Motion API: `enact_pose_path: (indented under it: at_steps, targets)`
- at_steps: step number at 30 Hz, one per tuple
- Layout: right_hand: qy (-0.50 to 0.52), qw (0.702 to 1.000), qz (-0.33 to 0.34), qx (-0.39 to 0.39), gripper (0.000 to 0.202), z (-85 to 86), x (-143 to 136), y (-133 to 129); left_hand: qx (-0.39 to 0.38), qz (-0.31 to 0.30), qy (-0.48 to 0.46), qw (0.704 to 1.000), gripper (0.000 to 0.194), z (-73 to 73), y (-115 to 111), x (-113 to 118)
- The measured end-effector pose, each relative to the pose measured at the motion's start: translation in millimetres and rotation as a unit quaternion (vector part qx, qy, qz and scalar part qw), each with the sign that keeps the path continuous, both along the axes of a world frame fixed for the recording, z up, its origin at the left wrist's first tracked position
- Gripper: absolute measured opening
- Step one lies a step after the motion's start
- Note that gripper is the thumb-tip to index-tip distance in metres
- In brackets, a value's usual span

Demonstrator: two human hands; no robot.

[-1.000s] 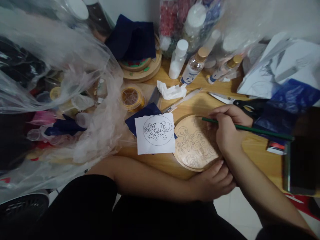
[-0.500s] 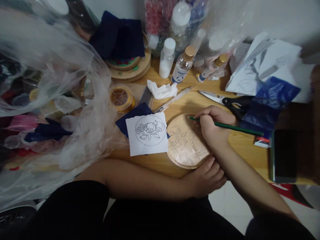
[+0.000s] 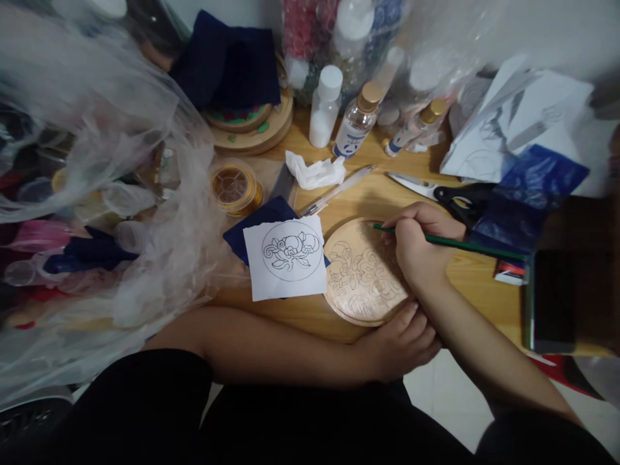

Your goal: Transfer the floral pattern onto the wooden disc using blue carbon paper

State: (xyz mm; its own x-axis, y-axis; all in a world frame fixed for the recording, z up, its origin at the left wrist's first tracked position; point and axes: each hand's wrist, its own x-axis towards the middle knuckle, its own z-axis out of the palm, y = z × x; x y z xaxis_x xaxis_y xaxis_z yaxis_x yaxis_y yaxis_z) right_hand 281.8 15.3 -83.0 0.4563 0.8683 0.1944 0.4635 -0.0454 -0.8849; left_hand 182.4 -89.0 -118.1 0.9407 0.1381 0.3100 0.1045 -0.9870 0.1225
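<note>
A round wooden board (image 3: 361,284) with pencil-like flower lines lies on the table in front of me. My right hand (image 3: 421,242) is closed round a green pencil (image 3: 477,245), whose tip is over the board's upper part. The board's lower right edge is held by my left hand (image 3: 402,342), its fingers curled against the rim. Just left of the board, a white paper (image 3: 285,258) with a printed flower drawing in an oval rests on dark blue cloth (image 3: 235,242).
Black-handled scissors (image 3: 455,197) and a phone (image 3: 552,300) lie to the right. Behind are a crumpled tissue (image 3: 314,171), a pen (image 3: 339,189), small bottles (image 3: 351,129) and papers (image 3: 513,123). Plastic bags (image 3: 179,213) crowd the left, beside a yellow thread spool (image 3: 236,188).
My right hand and the green pencil have shifted slightly right along the board's upper part. My left hand stays at the rim. The view has moved a little.
</note>
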Motion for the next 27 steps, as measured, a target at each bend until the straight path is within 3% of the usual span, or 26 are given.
enact_pose_path:
  at_steps: [5, 11, 15, 21, 27]
  targets:
    - [-0.003, 1.0, 0.02, -0.009, 0.022, 0.4, 0.1, 0.0, -0.004, 0.039, -0.046, 0.998, 0.035, 1.3, 0.3, 0.1]
    - [-0.032, 0.999, 0.021, -0.009, 0.023, 0.5, 0.3, 1.2, -0.002, 0.018, -0.014, 1.0, 0.037, 5.0, 3.3, -0.5]
    - [-0.024, 1.0, 0.0, 0.0, 0.025, -2.3, 1.7, 0.1, 0.003, 0.032, -0.034, 0.999, 0.036, 4.1, 2.5, -0.8]
    - [-0.03, 0.999, 0.022, -0.006, 0.023, -0.4, 0.6, 0.2, -0.006, 0.056, -0.058, 0.997, 0.035, 4.5, 2.3, 0.1]
    - [-0.019, 0.998, -0.049, 0.026, 0.025, -2.1, 3.8, -0.7, 0.003, 0.045, -0.043, 0.998, 0.036, 6.5, 4.6, -1.0]
